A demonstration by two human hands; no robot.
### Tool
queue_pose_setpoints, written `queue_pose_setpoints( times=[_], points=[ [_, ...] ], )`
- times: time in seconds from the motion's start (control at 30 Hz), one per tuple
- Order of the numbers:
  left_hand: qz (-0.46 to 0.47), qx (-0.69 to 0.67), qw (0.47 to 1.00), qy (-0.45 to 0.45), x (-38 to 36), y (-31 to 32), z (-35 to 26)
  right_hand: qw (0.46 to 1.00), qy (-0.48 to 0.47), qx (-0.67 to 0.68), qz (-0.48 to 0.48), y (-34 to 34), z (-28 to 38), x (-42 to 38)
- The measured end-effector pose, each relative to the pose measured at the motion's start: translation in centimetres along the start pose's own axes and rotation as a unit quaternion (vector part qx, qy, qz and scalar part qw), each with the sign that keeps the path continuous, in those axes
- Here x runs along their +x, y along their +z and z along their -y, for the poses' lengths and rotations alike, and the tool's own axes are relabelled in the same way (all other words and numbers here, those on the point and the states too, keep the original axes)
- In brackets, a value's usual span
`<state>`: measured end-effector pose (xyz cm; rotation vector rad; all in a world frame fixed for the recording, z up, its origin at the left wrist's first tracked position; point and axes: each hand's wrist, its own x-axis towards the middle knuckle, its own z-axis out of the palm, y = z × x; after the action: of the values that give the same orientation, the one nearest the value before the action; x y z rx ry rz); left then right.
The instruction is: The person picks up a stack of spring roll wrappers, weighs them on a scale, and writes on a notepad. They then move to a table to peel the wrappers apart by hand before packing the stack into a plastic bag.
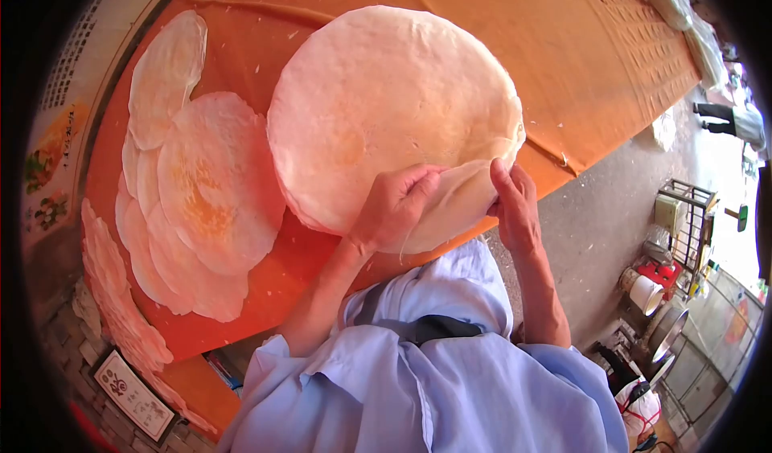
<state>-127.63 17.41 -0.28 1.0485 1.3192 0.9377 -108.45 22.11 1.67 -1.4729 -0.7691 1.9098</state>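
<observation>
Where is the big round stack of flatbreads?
The stack lies mid-frame on the orange cloth, right of the spread flatbreads, above both hands.

There is one view only, from a camera worn on the person's head, looking forward and steeply down through a fisheye lens with dark corners. It sits close above the left hand (394, 208) and right hand (515, 212), near frame centre. The orange-covered counter (498, 59) fills the field from 9 to 1 o'clock; the grey floor (603, 220) falls away toward 3 o'clock.
</observation>
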Motion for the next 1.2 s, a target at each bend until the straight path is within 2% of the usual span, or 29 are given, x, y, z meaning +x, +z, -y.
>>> queue_pose_setpoints(
  times=[0.03, 0.1, 0.13, 0.23, 0.33, 0.43, 0.57, 0.63, 0.7, 0.77, 0.8, 0.87, 0.97, 1.03, 1.07, 1.13, 1.17, 1.2],
  points=[
    [-0.006, -0.015, 1.000, 0.016, 0.1, 0.1, 0.4, 0.998, -0.018, -0.060, -0.010, 0.2, -0.1, 0.0],
    [-0.021, 0.095, 0.994, 0.043, -0.1, 0.5, 0.2, 0.982, -0.056, -0.180, -0.029, 0.6, -0.4, 0.2],
    [-0.029, 0.150, 0.987, 0.055, -0.2, 0.7, 0.0, 0.983, -0.089, -0.161, -0.023, 0.6, -1.1, 0.4],
    [-0.067, 0.211, 0.963, 0.155, 0.1, 1.1, 0.8, 0.992, -0.075, -0.099, -0.008, 0.6, -1.0, 0.2],
    [-0.084, 0.054, 0.995, -0.015, 0.2, -0.9, 1.1, 0.991, -0.070, -0.116, -0.022, 0.2, -1.0, 0.0],
    [-0.132, -0.163, 0.978, -0.006, 0.4, -2.4, 1.3, 0.993, -0.054, -0.106, -0.027, -0.8, -1.5, 0.4],
    [-0.088, 0.006, 0.996, -0.010, -0.1, -2.1, 0.8, 0.980, -0.092, -0.169, -0.049, 0.4, -1.9, 0.9],
    [-0.068, 0.045, 0.996, 0.022, -0.2, -0.1, 0.4, 0.972, -0.129, -0.187, -0.050, -0.3, -2.5, 1.1],
    [-0.091, 0.148, 0.967, 0.189, -0.3, 1.3, -1.9, 0.976, -0.146, -0.160, -0.034, 0.0, -3.2, 1.9],
    [-0.136, 0.152, 0.962, 0.184, -0.2, 2.1, -1.8, 0.981, -0.130, -0.142, -0.038, 0.8, -2.8, 2.0],
    [-0.128, 0.164, 0.965, 0.158, 0.0, 2.2, -1.2, 0.972, -0.098, -0.199, -0.083, 1.8, -1.9, 1.6],
    [-0.105, 0.177, 0.972, 0.109, 0.6, 1.6, 0.7, 0.973, -0.121, -0.188, -0.057, 1.4, -2.0, 1.2],
    [-0.061, 0.145, 0.982, 0.104, 1.2, -2.1, 0.4, 0.980, -0.121, -0.158, -0.024, 0.1, -2.4, 1.2],
    [-0.132, 0.074, 0.980, 0.128, 0.8, -7.2, -2.1, 0.981, -0.115, -0.153, -0.018, -0.4, -2.7, 1.5],
    [-0.167, 0.028, 0.969, 0.177, 1.0, -10.3, -1.0, 0.981, -0.115, -0.157, -0.022, -0.5, -2.9, 1.6],
    [-0.165, -0.201, 0.954, 0.151, -0.7, -19.0, -3.6, 0.981, -0.111, -0.155, -0.022, -0.5, -3.0, 1.5],
    [-0.198, -0.219, 0.942, 0.159, -2.2, -23.7, -5.3, 0.983, -0.108, -0.148, -0.018, -0.4, -2.9, 1.5],
    [-0.247, -0.183, 0.935, 0.179, -4.1, -28.4, -6.8, 0.984, -0.104, -0.142, -0.014, -0.3, -2.8, 1.5]
  ],
)
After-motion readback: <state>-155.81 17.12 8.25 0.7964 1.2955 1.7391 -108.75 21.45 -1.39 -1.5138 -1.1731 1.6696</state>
